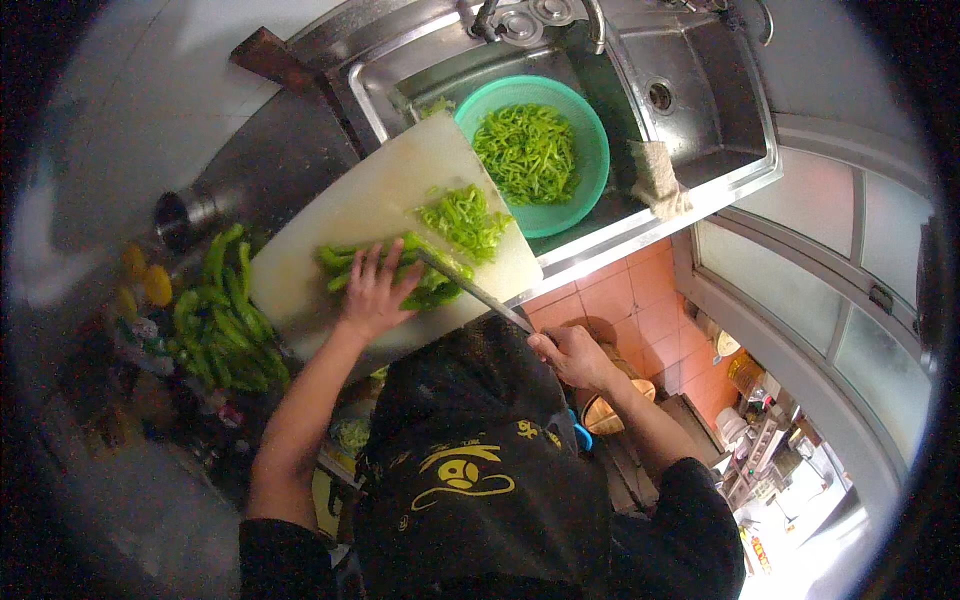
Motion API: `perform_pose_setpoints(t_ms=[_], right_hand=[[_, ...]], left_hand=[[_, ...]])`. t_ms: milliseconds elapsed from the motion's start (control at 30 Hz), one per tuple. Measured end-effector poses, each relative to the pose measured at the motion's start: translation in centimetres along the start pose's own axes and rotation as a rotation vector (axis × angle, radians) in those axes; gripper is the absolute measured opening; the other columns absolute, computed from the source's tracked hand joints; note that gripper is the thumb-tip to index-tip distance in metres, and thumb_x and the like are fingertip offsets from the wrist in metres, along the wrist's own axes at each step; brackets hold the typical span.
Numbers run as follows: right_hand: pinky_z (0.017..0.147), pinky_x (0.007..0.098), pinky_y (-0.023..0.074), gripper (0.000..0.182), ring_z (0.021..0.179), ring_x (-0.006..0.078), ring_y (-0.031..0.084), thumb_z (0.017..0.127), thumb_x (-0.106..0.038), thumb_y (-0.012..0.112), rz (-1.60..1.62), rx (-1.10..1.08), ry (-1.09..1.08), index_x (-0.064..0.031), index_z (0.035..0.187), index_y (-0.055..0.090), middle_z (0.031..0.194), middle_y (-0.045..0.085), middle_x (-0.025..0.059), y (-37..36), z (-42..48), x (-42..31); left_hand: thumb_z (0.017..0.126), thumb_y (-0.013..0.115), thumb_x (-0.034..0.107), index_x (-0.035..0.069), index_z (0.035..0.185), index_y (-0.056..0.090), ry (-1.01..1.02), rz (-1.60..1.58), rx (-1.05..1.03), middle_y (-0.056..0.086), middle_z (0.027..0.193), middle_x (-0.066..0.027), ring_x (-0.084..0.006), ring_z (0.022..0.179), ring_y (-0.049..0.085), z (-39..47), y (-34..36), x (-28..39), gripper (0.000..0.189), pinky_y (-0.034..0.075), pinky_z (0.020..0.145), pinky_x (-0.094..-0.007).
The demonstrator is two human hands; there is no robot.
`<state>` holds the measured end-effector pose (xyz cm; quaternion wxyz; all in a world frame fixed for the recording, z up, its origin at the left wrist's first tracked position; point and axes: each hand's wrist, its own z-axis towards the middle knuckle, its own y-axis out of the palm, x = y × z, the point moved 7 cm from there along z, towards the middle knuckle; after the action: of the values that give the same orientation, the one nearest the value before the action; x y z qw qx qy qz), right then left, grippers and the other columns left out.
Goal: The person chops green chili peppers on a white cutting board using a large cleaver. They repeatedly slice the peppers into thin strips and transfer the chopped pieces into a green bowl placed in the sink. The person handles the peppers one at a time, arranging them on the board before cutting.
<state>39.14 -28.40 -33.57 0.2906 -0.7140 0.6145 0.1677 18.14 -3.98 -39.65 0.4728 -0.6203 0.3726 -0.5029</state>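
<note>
My left hand [376, 294] lies with spread fingers on a bunch of long green peppers [439, 289] on a white cutting board [360, 195]. My right hand [574, 356] grips the handle of a kitchen knife [480, 294], whose blade reaches across the right part of the peppers, seen nearly edge-on. Just beyond the blade, a small heap of sliced green pepper [466, 223] rests on the board. A green plastic colander [596, 161] stands in the left sink basin beside the board and holds many thin pepper strips [525, 154].
Whole green peppers [225, 330] are piled left of the board. Beyond it are a double stainless-steel sink [705, 82] with a curved faucet [596, 26] and a cloth [656, 180] over its divider. A metal container [176, 217] stands at the left. Below right is a tiled floor [637, 300].
</note>
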Motion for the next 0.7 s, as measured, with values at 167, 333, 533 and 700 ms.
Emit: perform_pose_setpoints(t_ms=[167,333,533,700], right_hand=[[0.066,0.0532,0.0499,0.059,0.07,0.048,0.064,0.103,-0.052,0.056,-0.005,0.014,0.011,0.0039,0.087,0.067,0.074,0.063,0.0302,-0.9,-1.3,-0.8],[0.065,0.0541,0.0498,0.061,0.07,0.0482,0.064,0.102,-0.053,0.056,-0.019,-0.004,-0.019,0.0043,0.085,0.067,0.073,0.063,0.0304,-0.8,-1.4,-1.2],[0.065,0.0531,0.0496,0.067,0.068,0.0464,0.065,0.102,-0.057,0.054,0.009,-0.021,0.028,0.0058,0.084,0.067,0.07,0.062,0.03,0.5,0.1,0.3],[0.07,0.0527,0.0509,0.072,0.076,0.0461,0.067,0.102,-0.061,0.051,0.012,-0.044,0.038,0.0068,0.085,0.067,0.074,0.062,0.032,1.4,2.8,-0.1]], left_hand=[[0.051,0.093,0.054,0.036,0.164,0.018,0.002,-0.002,0.018,0.024,0.168,-0.0177,-0.0487,0.141,0.038,0.0,0.2,-0.1,0.136,0.034,0.112,-0.068],[0.054,0.093,0.054,0.033,0.159,0.028,0.007,-0.001,-0.017,0.028,0.165,-0.0194,-0.0489,0.134,0.044,0.6,-0.5,0.1,0.125,0.038,0.108,-0.068],[0.052,0.093,0.054,0.035,0.16,0.028,0.006,-0.011,0.019,0.028,0.166,-0.0187,-0.0501,0.139,0.041,0.2,0.1,-0.2,0.128,0.036,0.11,-0.0685],[0.057,0.091,0.056,0.031,0.152,0.041,-0.005,0.017,-0.003,0.034,0.162,-0.02,-0.0505,0.134,0.045,0.4,0.0,0.1,0.11,0.037,0.109,-0.0687]])
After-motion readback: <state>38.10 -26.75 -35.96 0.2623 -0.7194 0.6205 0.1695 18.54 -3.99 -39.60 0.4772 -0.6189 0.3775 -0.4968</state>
